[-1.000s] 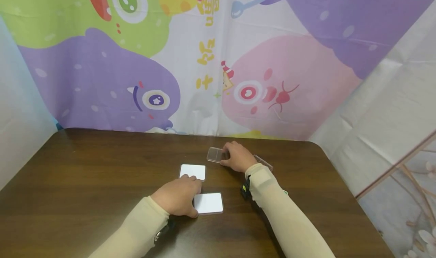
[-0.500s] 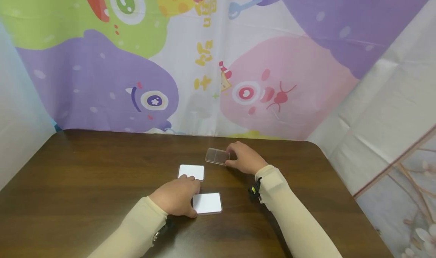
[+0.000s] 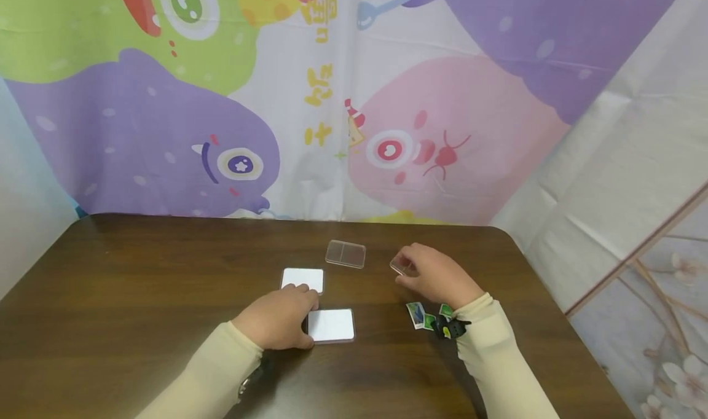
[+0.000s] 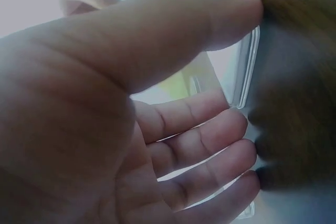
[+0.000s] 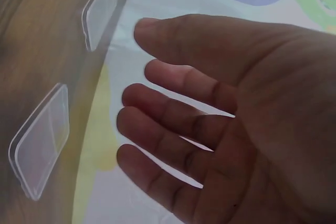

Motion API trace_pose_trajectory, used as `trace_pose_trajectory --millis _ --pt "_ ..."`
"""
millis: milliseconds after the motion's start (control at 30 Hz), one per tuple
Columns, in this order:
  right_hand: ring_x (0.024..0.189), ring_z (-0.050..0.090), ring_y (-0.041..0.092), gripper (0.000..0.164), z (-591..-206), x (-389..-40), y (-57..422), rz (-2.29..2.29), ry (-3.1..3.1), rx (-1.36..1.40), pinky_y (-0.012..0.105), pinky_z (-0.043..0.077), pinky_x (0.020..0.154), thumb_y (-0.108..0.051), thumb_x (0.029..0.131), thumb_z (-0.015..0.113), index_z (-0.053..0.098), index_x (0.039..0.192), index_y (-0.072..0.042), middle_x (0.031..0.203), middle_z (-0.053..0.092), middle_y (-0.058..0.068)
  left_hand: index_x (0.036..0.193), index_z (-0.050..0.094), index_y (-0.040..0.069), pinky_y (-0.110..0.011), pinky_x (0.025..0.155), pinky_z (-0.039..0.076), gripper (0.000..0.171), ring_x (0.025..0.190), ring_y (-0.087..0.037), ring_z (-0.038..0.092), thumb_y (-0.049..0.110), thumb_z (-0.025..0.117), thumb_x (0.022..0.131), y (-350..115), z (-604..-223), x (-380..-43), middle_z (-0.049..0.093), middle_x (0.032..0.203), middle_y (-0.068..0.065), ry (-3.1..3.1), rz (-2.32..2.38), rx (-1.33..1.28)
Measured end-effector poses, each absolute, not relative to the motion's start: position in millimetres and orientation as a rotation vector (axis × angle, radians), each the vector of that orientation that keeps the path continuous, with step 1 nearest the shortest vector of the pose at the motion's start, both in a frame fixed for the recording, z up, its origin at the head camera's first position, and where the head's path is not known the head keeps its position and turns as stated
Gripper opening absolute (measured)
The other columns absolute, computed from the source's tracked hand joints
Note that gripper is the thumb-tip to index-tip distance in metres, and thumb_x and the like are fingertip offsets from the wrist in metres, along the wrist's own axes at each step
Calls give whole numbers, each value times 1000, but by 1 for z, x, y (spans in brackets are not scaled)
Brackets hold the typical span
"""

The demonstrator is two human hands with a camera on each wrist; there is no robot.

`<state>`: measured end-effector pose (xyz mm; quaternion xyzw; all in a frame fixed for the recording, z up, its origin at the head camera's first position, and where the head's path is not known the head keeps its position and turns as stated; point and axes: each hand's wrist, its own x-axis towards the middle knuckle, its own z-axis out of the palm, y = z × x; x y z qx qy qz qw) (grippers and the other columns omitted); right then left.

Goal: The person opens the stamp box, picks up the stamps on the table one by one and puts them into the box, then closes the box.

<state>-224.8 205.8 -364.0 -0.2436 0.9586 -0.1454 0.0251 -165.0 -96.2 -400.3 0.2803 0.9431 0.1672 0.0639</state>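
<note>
1. Head view: the near white box [image 3: 332,325] lies on a brown counter [image 3: 138,284]. The left hand [image 3: 278,317] rests at its left end. The far white box [image 3: 302,278] lies beyond it and to the left. A clear case [image 3: 345,255] lies beyond it; farther right, a second clear case [image 3: 398,268] shows by the fingertips of the right hand [image 3: 439,276]. Picture cards [image 3: 415,315] lie to its right.
2. Left wrist view: the grip is fairly wide, fingers gently bent, thumb crossing in front of the near white box, index fingertip by its corner.
3. Right wrist view: the grip is wide, thumb and fingers apart; both clear cases lie apart from the fingertips.
</note>
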Motion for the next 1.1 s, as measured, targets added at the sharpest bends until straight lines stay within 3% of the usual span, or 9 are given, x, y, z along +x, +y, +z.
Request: trace_pose_trajectory --millis 133,367,800,1100 --pt "97 68 25 30 -365 -220 211 -436 2975 -734 45 56 89 -19 91 81 70 115 -5 106 70 8 106 65 5 -44 81 53 47 87 -21 57 24 91 71 -97 -401 -165 61 94 -2 2857 510 836" --pt "78 57 15 26 -367 -218 220 -322 2962 -696 39 54 75 -20 87 83 69 103 -6 91 66 4 110 66 3 -45 84 53 50 90 -23 58 24 90 72 -96 -402 -166 63 99 -5 2861 498 830" --pt "76 56 14 17 -370 -215 223 -380 2838 -590 36 50 72 -18 88 83 68 95 -11 86 65 -2 112 69 1 -47 85 54 52 93 -27 62 28 91 73 -94 -404 -165 66 103 -9 2894 459 840" --pt "72 56 17 21 -370 -213 221 -342 2830 -481 35 49 67 -18 85 84 66 92 -9 83 63 0 113 68 1 -47 85 54 53 94 -27 63 28 91 74 -94 -404 -165 66 103 -9 2891 458 833"
